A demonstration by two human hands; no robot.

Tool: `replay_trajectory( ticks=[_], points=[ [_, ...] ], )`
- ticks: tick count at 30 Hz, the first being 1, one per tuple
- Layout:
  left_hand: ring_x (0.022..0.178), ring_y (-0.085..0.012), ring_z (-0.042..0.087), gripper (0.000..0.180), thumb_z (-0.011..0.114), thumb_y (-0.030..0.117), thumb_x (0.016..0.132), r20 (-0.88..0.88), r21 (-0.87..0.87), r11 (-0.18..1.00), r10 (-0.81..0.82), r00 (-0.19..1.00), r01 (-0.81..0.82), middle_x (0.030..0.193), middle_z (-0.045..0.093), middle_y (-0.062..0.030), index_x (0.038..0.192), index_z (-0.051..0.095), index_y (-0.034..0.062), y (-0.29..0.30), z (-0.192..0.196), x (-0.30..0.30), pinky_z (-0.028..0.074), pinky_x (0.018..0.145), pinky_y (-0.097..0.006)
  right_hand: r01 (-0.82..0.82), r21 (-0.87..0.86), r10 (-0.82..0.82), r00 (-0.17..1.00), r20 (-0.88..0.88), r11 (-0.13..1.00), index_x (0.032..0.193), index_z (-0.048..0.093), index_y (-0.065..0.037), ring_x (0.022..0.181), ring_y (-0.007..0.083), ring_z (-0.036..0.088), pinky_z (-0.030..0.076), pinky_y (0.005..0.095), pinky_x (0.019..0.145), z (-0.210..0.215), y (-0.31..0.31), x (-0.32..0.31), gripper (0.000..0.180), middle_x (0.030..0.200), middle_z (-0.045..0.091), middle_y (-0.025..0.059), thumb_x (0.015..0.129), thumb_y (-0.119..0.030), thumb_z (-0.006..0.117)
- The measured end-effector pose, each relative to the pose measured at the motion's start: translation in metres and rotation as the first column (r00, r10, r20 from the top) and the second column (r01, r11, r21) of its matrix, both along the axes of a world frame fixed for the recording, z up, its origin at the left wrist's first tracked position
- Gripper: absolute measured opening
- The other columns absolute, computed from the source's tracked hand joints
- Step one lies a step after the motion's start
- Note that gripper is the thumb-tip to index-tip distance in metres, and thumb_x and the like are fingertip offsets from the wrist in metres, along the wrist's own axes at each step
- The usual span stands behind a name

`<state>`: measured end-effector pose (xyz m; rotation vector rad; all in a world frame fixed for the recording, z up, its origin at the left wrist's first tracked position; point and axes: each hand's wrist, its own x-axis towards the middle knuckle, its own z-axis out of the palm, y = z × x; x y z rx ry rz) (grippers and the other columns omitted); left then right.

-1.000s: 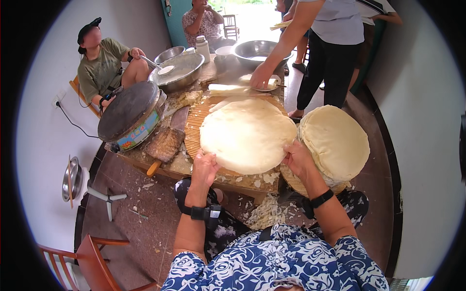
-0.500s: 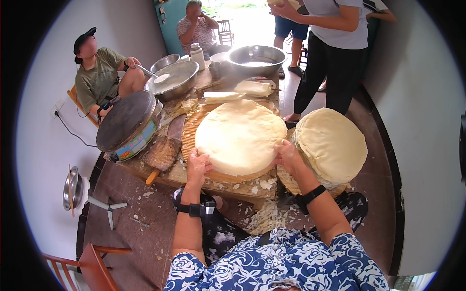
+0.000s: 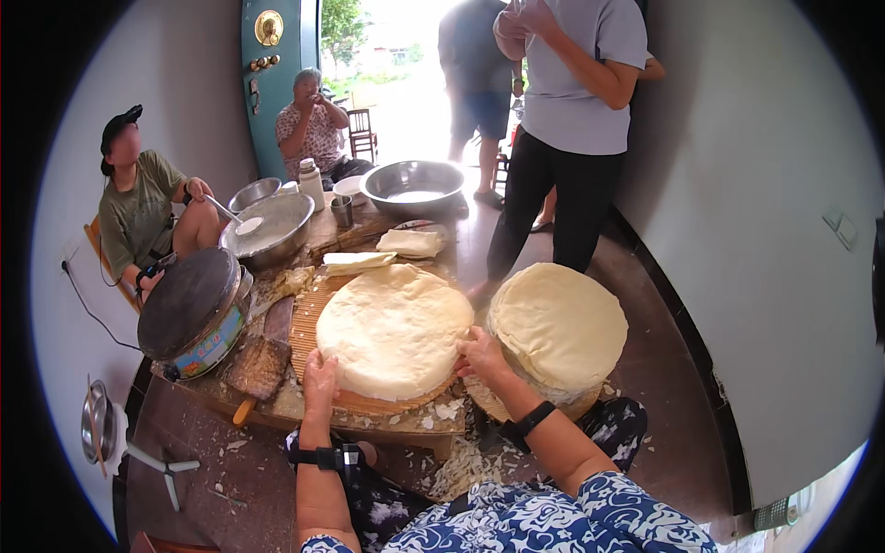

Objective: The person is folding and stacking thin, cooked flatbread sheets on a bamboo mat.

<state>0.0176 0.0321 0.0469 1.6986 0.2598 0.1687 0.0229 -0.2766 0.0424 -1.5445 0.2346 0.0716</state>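
Observation:
A large, pale, round thin pancake (image 3: 395,330) lies on a ribbed bamboo mat (image 3: 309,309) at the table's near side. At its near left edge my left hand (image 3: 320,376) is closed, fingers pinching the rim. My right hand (image 3: 479,357) grips the right rim the same way, beside a tall stack of round pancakes (image 3: 558,323). My fingertips are partly hidden by the edge. Behind the pancake on the mat lie a folded pancake (image 3: 410,243) and a rolled pancake (image 3: 358,262).
Left stands a round dark griddle (image 3: 192,300), with an orange-handled flat tool (image 3: 258,369) beside it. A seated person holds a ladle (image 3: 247,226) over a batter bowl (image 3: 290,214). Farther back are a steel basin (image 3: 412,205) and a bottle (image 3: 312,186). Other people stand near the doorway.
The whole view has shifted, so the table now sits lower and farther left and more doorway shows. Both hands stay on the pancake's rim.

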Motion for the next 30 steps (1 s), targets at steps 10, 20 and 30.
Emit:
replay_trajectory(
  ticks=[10, 20, 30],
  points=[
    [0.053, -0.0120, 0.050, 0.016, 0.060, 0.017, 0.090, 0.103, -0.228, 0.967, 0.139, 0.985, -0.112, 0.070, 0.059, -0.0034, 0.086, 0.060, 0.0017, 0.015, -0.054, 0.039, 0.039, 0.044, -0.028, 0.043, 0.000, -0.043, 0.997, -0.065, 0.999, 0.131, 0.046, -0.007, 0.059, 0.0147, 0.061, 0.052, 0.0301, 0.047, -0.007, 0.000, -0.004, 0.044, 0.083, 0.063, 0.0068, 0.088, -0.012, 0.056],
    [0.037, -0.0145, 0.043, 0.011, 0.062, 0.013, 0.081, 0.098, -0.206, 0.953, 0.248, 0.964, -0.224, 0.057, 0.054, -0.0037, 0.078, 0.059, 0.0024, 0.035, -0.074, 0.021, 0.033, 0.034, -0.028, -0.004, -0.232, 0.004, 1.000, -0.004, 0.973, 0.107, 0.063, -0.002, 0.058, 0.0194, 0.065, 0.053, 0.0349, 0.045, -0.019, 0.005, -0.004, 0.031, 0.078, 0.068, 0.0108, 0.080, -0.018, 0.062],
    [0.079, -0.0384, 0.063, 0.027, 0.063, 0.020, 0.075, 0.192, 0.416, 0.850, 0.263, 0.945, -0.322, 0.076, 0.065, -0.0235, 0.073, 0.063, -0.0067, 0.019, -0.034, 0.012, 0.048, 0.075, -0.041, 0.022, 0.069, -0.025, 0.999, 0.041, 0.997, 0.107, 0.059, -0.002, 0.053, 0.0118, 0.055, 0.039, 0.0251, 0.040, -0.017, -0.001, 0.007, 0.027, 0.071, 0.060, 0.0046, 0.081, -0.010, 0.063]
  ],
)
